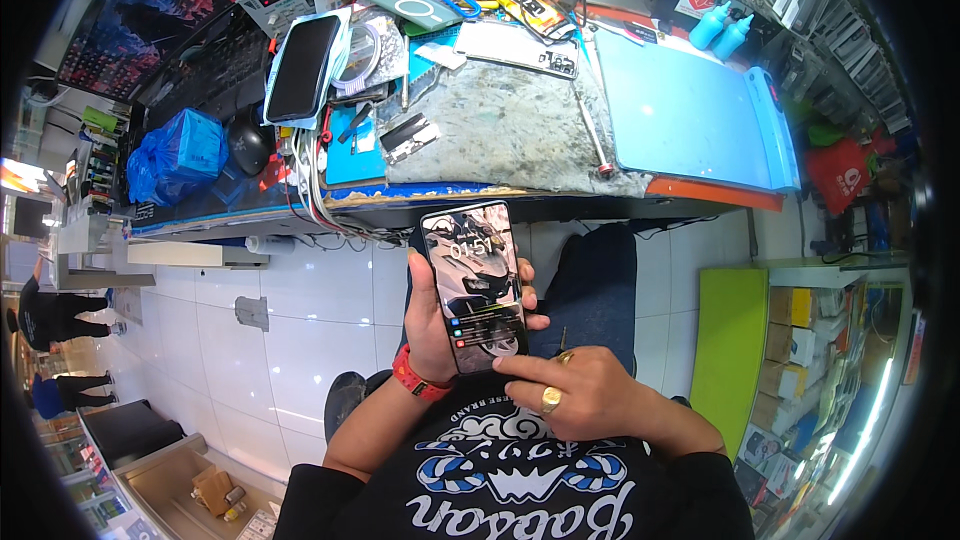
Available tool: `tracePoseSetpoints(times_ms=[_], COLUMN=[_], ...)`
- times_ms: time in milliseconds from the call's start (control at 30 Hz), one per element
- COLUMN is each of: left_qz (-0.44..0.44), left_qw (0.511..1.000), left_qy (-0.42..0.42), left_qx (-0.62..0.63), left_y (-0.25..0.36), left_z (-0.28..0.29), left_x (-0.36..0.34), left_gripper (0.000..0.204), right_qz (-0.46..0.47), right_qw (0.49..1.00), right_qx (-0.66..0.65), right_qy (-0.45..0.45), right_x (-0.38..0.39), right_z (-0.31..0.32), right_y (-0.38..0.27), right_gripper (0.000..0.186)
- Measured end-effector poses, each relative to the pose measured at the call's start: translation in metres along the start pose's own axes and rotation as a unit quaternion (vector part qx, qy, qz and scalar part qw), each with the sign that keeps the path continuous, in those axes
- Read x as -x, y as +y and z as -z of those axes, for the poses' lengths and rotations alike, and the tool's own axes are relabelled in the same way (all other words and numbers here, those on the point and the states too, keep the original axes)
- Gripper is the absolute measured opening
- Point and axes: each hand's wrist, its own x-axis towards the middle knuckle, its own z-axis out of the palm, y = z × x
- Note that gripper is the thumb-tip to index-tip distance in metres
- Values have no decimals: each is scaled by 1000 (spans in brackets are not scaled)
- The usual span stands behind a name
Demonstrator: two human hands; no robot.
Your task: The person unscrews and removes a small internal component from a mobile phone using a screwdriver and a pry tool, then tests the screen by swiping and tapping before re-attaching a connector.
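Observation:
A smartphone (478,285) with a lit lock screen is held upright over my lap. My left hand (430,325) is closed round it from below, with the thumb along its left edge and the fingertips at its right edge. On the lower part of the screen, the outstretched index finger of my right hand (580,390) touches or nearly touches the glass. This hand wears gold rings and holds nothing I can see; some of its fingers are curled. A red band circles my left wrist.
Ahead is a cluttered workbench with a grey mat (480,130), a light blue board (685,120), a dark-screened phone (300,67), a screwdriver (594,130) and a phone frame (520,47). Cables (310,180) hang over its front edge. A glass display case (800,370) stands to the right.

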Motion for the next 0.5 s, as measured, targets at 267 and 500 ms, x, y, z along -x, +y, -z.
tracePoseSetpoints(times_ms=[267, 500], left_qz=[-31, 3], left_qw=[997, 999], left_qy=[43, -36], left_qx=[-64, -25], left_y=[-2, -1], left_z=[-12, -5], left_x=[4, 4], left_gripper=[100, 102], right_qz=[-56, -140], right_qw=[988, 948], right_qx=[53, -203], right_qy=[130, 200], right_x=[-21, -14], right_z=[11, 9], right_y=[22, 17], right_gripper=[16, 12])
